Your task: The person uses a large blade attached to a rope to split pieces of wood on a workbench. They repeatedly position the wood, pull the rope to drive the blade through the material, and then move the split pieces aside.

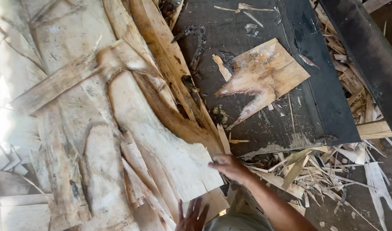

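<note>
Resting beside the right hand (230, 166), veneer sheet (170, 158) lies leftward

The veneer sheets (119, 128) were thin raw wood — pale, matt, rough-grained, with torn, splintery edges and darker streaks. A smaller veneer piece (264, 72) looked orange-brown, blotched and split. It lay on a dark table (247, 25) with a dull, worn, dusty surface. The scraps (324, 171) were dry wood slivers — fibrous and ragged. A black beam (367, 47) looked matt and scuffed.
</note>
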